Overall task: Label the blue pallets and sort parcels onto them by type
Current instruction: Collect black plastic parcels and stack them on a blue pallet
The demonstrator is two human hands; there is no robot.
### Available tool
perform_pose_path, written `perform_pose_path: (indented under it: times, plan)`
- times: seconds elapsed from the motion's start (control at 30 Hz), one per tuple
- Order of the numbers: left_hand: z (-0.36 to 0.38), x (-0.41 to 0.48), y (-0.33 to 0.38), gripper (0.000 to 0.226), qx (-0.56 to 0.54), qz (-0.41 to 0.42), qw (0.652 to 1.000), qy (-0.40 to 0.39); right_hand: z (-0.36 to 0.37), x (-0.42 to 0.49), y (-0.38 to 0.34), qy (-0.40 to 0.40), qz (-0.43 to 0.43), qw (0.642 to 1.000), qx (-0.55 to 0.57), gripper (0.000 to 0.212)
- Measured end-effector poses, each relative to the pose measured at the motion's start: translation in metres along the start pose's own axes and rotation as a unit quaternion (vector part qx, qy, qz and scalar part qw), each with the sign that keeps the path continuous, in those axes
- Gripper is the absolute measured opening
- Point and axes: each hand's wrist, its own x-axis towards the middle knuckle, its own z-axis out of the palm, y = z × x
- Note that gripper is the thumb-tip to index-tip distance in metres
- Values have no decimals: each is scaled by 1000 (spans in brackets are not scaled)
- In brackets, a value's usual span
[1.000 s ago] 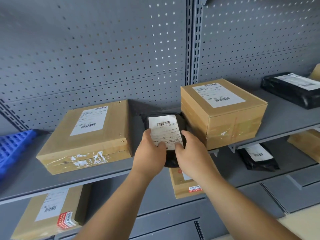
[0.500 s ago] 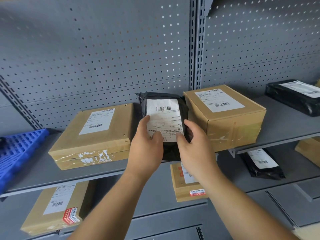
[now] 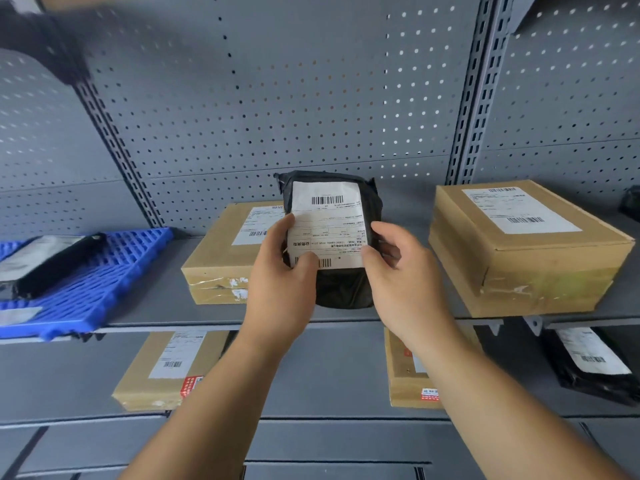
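A small black poly-bag parcel (image 3: 341, 285) with a white shipping label is held upright in front of the middle shelf. My left hand (image 3: 280, 271) grips its left side, thumb on the label. Its right side is gripped by my right hand (image 3: 403, 271). A blue pallet (image 3: 114, 275) lies on the shelf at the left, with another black bag parcel (image 3: 52, 265) lying on it and a white label on its front edge.
Cardboard boxes sit on the middle shelf: one (image 3: 221, 258) behind my left hand, a bigger one (image 3: 526, 247) at the right. On the lower shelf lie two more boxes (image 3: 162, 372) (image 3: 408, 375) and a black bag (image 3: 595, 365). Grey pegboard (image 3: 277, 98) backs the shelves.
I have lifted the black parcel off the shelf and carried it leftwards. The view has swung left, so the blue pallet with its black bag has come into sight.
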Motion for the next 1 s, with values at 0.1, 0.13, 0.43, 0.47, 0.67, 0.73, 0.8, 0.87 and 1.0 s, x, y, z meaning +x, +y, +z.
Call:
perform_pose_path:
  times: [0.1, 0.13, 0.43, 0.47, 0.67, 0.73, 0.8, 0.87, 1.0]
  plan:
    - [-33, 3, -7, 55, -5, -2, 1000, 23, 30, -3, -15, -17, -5, 1000, 10, 40]
    - [-46, 4, -10, 54, -5, -6, 1000, 29, 42, -5, -20, -22, -9, 1000, 11, 40]
    - [-199, 10, -51, 48, -25, -51, 993, 100, 181, -49, -81, -99, -39, 994, 32, 39]
    - [-217, 10, -56, 48, -24, -53, 993, 107, 197, -56, -88, -109, -40, 993, 35, 40]
    - [-317, 13, -89, 49, -24, -60, 990, 127, 288, -97, -125, -136, -51, 988, 41, 39]
    - [-344, 15, -99, 47, -26, -67, 988, 134, 313, -109, -134, -138, -52, 988, 39, 39]
    - [-364, 19, -108, 47, -24, -73, 987, 139, 334, -116, -140, -143, -48, 988, 30, 39]
    - [-378, 24, -115, 49, -24, -78, 987, 140, 350, -118, -143, -146, -42, 988, 25, 39]
    - [-394, 44, -128, 49, -22, -89, 987, 133, 376, -111, -147, -144, -26, 989, 24, 38]
